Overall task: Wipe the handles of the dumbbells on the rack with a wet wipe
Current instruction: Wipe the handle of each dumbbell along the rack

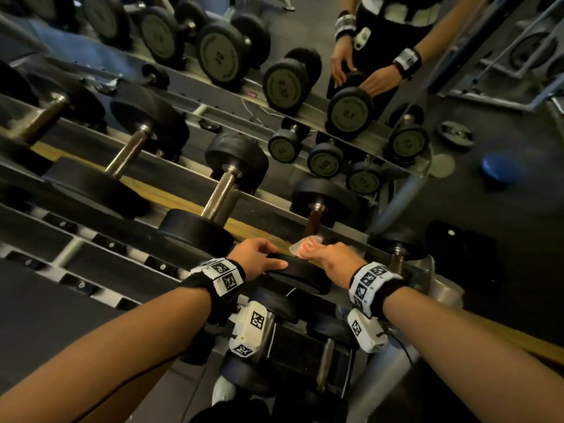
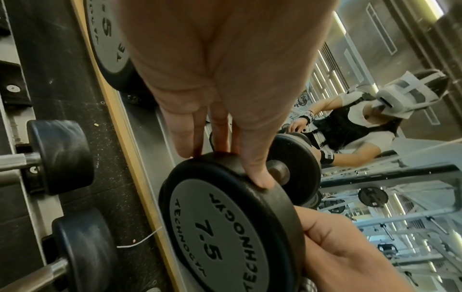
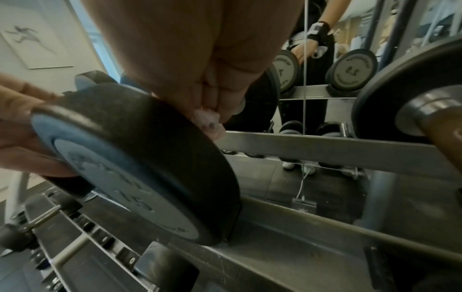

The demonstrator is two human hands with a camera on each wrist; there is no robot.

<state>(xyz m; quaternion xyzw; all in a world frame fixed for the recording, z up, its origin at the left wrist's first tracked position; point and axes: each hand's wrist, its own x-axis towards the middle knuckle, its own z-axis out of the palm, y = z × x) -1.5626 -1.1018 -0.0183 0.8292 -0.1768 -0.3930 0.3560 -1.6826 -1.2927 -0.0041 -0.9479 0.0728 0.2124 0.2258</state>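
A black 7.5 dumbbell (image 1: 296, 273) lies in the rack's top tier in front of me. My left hand (image 1: 259, 257) grips its near head (image 2: 220, 237), with my fingers (image 2: 255, 170) over the rim and my thumb on the other side. My right hand (image 1: 329, 254) holds a crumpled white wet wipe (image 1: 305, 247) against the near end of the handle (image 1: 314, 221), just behind that head. In the right wrist view the wipe (image 3: 210, 120) peeks out between my fingers and the head (image 3: 140, 162). The part of the handle under the hand is hidden.
Larger dumbbells (image 1: 219, 196) lie in a row to the left on the metal rack (image 1: 76, 248), and a small one (image 1: 396, 251) lies to the right. A lower tier (image 1: 326, 355) holds more. A mirror (image 1: 305, 41) behind reflects the rack and me.
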